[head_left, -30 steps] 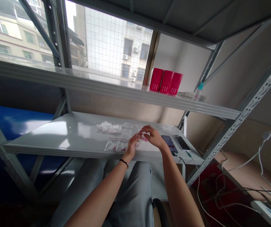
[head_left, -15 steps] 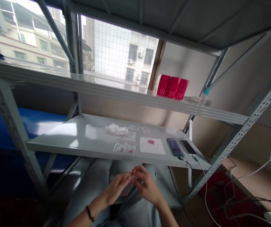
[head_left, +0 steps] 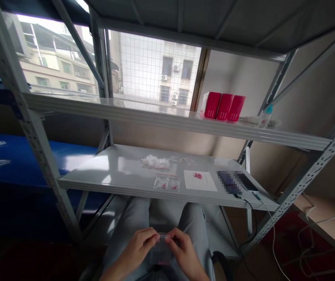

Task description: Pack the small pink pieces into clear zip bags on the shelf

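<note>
A small clear zip bag [head_left: 161, 253] is pinched at its top edge between the closed fingers of the left hand [head_left: 136, 246] and the right hand [head_left: 183, 249], above the lap. Farther ahead of the hands, a paper sheet [head_left: 205, 183] with pink pieces [head_left: 198, 176] and other small bags [head_left: 166, 182] are lying on the steel shelf [head_left: 97, 168].

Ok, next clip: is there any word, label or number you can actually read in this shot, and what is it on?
No text can be quoted. The three red boxes on the upper shelf carry white print, too small to read. The phone on the lower shelf is pixelated, so nothing on it can be read. The small clear bag between the left hand and right hand shows no readable text.
</note>
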A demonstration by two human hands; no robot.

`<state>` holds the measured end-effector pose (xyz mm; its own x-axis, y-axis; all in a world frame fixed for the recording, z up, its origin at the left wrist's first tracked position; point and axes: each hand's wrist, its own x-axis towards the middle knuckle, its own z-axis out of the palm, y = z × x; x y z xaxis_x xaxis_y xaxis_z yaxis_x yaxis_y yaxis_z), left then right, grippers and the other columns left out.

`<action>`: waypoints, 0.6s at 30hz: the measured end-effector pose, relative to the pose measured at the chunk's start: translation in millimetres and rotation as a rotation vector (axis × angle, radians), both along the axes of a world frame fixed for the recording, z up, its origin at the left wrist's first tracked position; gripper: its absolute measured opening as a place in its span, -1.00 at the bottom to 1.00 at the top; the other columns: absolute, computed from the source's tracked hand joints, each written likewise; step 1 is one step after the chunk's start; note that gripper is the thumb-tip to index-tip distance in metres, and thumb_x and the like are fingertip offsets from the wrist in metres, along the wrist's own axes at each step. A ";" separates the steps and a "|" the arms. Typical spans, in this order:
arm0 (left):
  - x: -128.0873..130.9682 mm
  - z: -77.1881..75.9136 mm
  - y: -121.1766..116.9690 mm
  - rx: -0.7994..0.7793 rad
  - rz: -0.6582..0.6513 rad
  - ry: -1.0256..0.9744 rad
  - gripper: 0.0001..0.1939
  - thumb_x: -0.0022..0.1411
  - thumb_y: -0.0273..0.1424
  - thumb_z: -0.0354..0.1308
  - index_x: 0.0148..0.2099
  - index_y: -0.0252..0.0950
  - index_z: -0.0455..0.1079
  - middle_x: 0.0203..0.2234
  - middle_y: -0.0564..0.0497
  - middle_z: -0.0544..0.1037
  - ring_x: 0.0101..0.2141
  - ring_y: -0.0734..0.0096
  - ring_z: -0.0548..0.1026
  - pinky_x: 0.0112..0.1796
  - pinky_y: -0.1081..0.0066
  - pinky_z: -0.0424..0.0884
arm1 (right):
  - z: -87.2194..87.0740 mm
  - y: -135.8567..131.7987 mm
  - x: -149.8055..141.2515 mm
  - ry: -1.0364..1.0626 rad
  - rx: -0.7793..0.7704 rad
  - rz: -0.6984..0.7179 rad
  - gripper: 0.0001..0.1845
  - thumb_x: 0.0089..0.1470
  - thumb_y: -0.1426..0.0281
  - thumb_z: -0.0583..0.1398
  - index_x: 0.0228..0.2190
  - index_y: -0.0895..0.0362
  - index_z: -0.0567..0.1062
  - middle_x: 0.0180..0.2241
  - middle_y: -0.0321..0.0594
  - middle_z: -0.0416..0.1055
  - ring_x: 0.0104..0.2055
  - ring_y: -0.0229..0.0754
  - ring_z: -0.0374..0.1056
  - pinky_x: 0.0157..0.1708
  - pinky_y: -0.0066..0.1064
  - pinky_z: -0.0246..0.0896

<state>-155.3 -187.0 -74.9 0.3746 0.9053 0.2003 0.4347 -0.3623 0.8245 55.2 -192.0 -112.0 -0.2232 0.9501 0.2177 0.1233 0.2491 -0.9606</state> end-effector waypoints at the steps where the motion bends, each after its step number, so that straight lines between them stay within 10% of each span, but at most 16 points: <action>1: 1.1 -1.4 0.1 0.000 0.003 -0.004 -0.64 0.44 -0.18 0.02 -0.31 -0.22 0.51 -0.41 0.02 0.58 -0.34 0.33 0.53 -0.28 0.45 0.37 | 0.9 0.8 0.0 0.002 -0.011 -0.009 -0.65 0.26 0.13 0.23 -0.41 0.14 0.50 -0.45 -0.28 0.35 -0.35 -0.19 0.23 -0.33 -0.39 0.10; 18: 7.4 8.8 4.9 -0.033 0.097 -0.061 -0.58 0.32 -0.03 0.10 -0.42 -0.23 0.40 -0.55 0.07 0.42 -0.46 0.37 0.39 -0.40 0.45 0.29 | 8.6 10.9 -7.0 0.072 -0.073 0.015 -0.62 0.19 0.09 0.27 -0.45 0.15 0.48 -0.54 -0.38 0.20 -0.46 -0.28 0.09 -0.44 -0.44 -0.02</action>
<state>-147.9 -182.0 -66.1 0.2726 0.9432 0.1898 0.4155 -0.2933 0.8610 48.2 -181.1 -103.3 -0.2235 0.9608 0.1641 0.0500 0.1795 -0.9825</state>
